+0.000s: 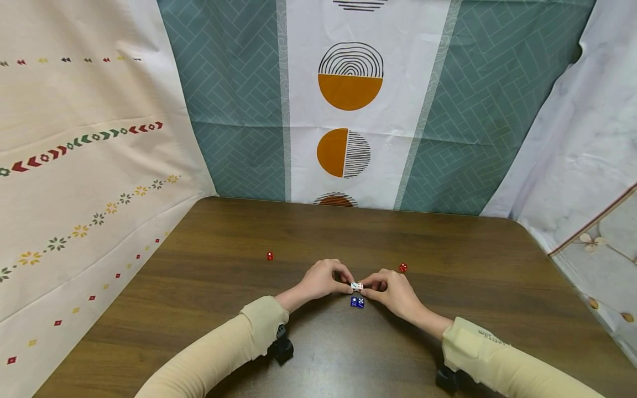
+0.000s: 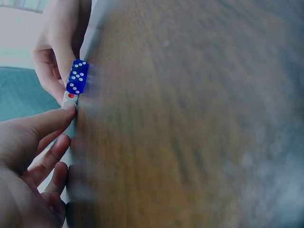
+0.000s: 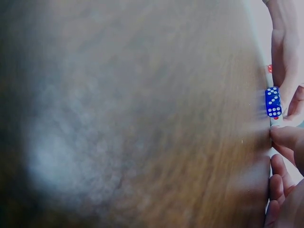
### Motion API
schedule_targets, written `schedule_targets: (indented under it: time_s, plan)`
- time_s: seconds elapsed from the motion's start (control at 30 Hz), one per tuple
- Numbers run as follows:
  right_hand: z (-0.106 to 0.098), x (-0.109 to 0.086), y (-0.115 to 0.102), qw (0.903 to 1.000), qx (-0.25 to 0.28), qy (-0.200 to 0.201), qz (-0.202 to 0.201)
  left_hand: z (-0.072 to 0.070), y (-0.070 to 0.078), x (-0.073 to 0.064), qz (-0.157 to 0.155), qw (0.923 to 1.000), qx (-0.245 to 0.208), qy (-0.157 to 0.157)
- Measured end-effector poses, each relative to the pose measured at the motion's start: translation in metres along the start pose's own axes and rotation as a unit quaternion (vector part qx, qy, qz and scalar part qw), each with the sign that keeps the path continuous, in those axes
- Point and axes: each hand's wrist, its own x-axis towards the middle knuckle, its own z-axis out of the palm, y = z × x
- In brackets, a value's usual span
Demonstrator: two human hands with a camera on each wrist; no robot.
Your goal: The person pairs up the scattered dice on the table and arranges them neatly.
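Together, left hand (image 1: pixel 324 278) and right hand (image 1: pixel 394 292) pinching two white dice (image 1: pixel 354 286), two blue dice (image 1: pixel 360 302) near, two red dice (image 1: pixel 403 267) beyond.

Looks like some sort of draped-off spot, though honestly I can't tell if it's in a home, office or studio. There's a brown wood-grain table (image 1: pixel 229 232) fenced in on three sides: a folksy-patterned cream sheet (image 1: pixel 89 94) on the left, a teal-and-white, circle-print curtain (image 1: pixel 239 99) straight across the back, and a pale floral sheet (image 1: pixel 597 110) down the right.
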Motion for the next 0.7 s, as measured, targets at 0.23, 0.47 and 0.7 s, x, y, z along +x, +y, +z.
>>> schedule_targets:
  time_s: [0.23,0.47,0.7]
  plan:
    - [0.0006,-0.0003,0.0002,1.0,-0.001,0.001,0.004,0.0006,0.0015,-0.0011,0.004,1.0,0.004,0.007]
    - [0.0007,-0.0002,0.0011,1.0,-0.001,0.004,-0.002,0.0007,0.0018,-0.0012,-0.001,1.0,0.006,0.006]
    - [0.0008,0.0003,0.0022,1.0,-0.002,0.003,-0.007,0.0008,0.0004,0.0001,-0.007,0.9999,0.008,0.002]
